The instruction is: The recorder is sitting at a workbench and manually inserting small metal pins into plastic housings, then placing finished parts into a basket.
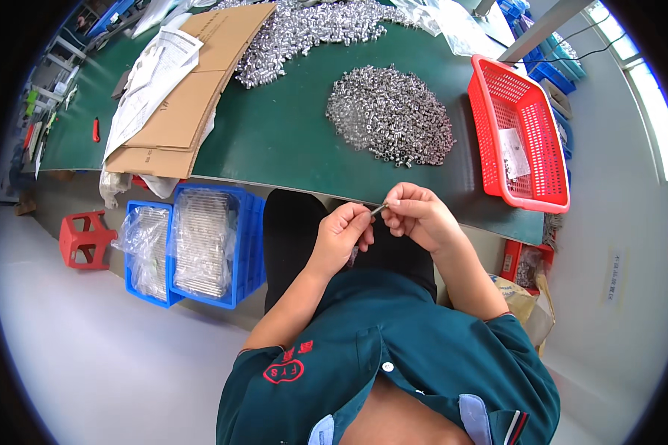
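Just off the table's front edge, my two hands meet over my lap around a thin, short metal rod (378, 210). My left hand (341, 233) pinches its near left end between thumb and fingers. At the other end, the thumb and fingertips of my right hand (421, 216) are closed on the tip. Whether a small metal piece also sits in those right fingertips is too small to tell. Beyond my hands, a heap of small silvery metal sleeves (393, 115) lies on the green tabletop (289, 122).
A red plastic basket (490, 141) with a paper slip stands right. Flattened cardboard (178, 111) and papers lie left, before a larger heap of metal parts (312, 33). Blue crates (234, 274) of bagged rods and a red stool (85, 241) are on the floor.
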`<action>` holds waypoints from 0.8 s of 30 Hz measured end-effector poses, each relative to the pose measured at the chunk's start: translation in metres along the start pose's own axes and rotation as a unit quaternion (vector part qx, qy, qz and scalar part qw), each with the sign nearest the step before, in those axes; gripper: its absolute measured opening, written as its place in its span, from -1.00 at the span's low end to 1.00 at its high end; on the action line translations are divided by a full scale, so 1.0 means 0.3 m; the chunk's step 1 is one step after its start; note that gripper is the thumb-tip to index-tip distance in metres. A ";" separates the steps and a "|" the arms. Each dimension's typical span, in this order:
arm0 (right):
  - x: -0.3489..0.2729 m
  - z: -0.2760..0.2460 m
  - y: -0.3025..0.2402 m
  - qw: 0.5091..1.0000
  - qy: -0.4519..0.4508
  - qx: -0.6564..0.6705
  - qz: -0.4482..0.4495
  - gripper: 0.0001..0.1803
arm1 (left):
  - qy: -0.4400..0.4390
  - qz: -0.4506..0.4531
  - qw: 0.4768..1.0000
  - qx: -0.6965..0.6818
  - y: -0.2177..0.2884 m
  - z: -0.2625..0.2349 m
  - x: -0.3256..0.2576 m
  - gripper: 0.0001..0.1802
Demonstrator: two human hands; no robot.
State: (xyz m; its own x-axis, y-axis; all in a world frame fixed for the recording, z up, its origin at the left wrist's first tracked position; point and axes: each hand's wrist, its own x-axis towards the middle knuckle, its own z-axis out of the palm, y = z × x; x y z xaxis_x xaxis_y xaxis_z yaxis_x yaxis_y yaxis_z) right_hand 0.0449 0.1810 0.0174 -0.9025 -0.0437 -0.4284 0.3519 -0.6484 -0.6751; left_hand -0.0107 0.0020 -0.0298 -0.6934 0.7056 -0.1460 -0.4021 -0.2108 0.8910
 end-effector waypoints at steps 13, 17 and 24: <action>-0.026 0.044 -0.005 0.999 0.027 -0.043 -0.001 -0.93 | 0.018 0.034 0.990 0.135 0.035 0.006 -0.019 -0.86; -0.028 0.078 0.052 0.962 0.095 -0.191 -0.169 -0.88 | -0.015 -0.018 1.000 -0.009 0.028 0.008 -0.004 -0.82; -0.036 0.086 0.050 0.929 0.119 -0.281 -0.211 -0.87 | -0.059 -0.038 0.990 -0.120 0.029 0.022 -0.004 -0.76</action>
State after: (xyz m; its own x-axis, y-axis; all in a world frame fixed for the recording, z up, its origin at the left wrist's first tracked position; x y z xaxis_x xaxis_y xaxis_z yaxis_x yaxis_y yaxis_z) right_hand 0.0534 0.1522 0.0274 -0.9324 0.3370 -0.1308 0.1143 -0.0686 -0.9911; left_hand -0.0096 0.0038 -0.0189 -0.5870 0.7964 -0.1457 -0.5908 -0.2983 0.7496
